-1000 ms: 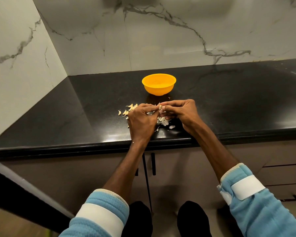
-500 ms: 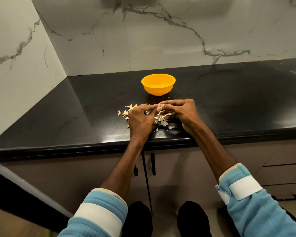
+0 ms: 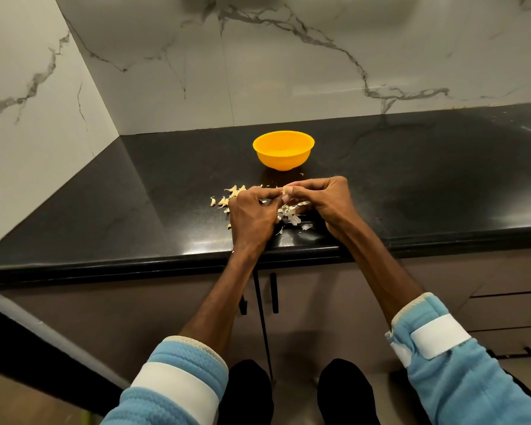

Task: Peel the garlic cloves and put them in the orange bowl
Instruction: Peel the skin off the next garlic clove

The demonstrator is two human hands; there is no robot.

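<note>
Above scattered peels (image 3: 290, 213), left hand (image 3: 252, 217) and right hand (image 3: 325, 199) both pinching one garlic clove (image 3: 286, 189), orange bowl (image 3: 283, 150) behind.

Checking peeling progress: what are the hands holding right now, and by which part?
A garlic clove, pinched between the fingertips of the left hand and right hand; which part cannot be told.

Fluffy light-blue fleece sleeves (image 3: 460, 388) lower left and right, white-banded, with cream-edged cuffs (image 3: 196, 347), and black trousers (image 3: 249, 394) bottom centre.
</note>
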